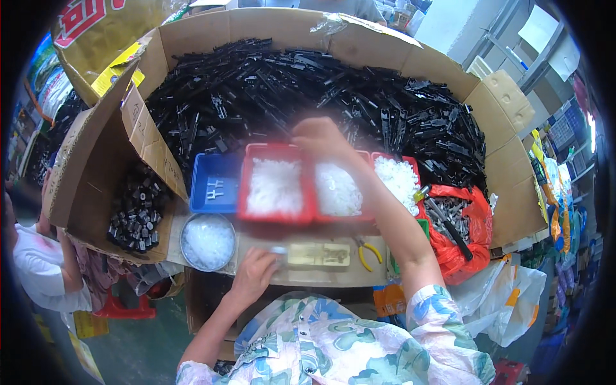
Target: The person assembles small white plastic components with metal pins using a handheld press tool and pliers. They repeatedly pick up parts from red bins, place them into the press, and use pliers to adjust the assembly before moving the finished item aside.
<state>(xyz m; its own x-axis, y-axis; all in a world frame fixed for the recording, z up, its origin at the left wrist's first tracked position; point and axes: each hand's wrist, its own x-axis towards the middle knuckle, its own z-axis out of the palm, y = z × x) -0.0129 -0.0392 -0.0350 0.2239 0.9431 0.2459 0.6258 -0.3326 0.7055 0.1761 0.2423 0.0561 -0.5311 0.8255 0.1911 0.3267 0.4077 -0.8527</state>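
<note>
My left hand (256, 271) is at the bench's near edge, its fingertips pinched on a small white part (278, 249). Right beside it lies a pale yellow block-like fixture (319, 255) with a darker patch at its right end. My right hand (321, 136) reaches over the red trays to the near edge of a heap of black plastic parts (256, 90). Motion smears its fingers, so whether they hold anything cannot be told. Beneath that forearm is a red tray of translucent white pieces (363, 160); to its left stands a red tray of fine white pieces (244, 186).
A blue tray (201, 203) holds a few white parts. Below it sits a round bowl (184, 242) of clear pieces. Yellow-handled pliers (370, 256) lie near a red bag (478, 247) of metal parts. Cardboard walls (500, 154) surround the heap; black knobs (136, 212) fill a left compartment.
</note>
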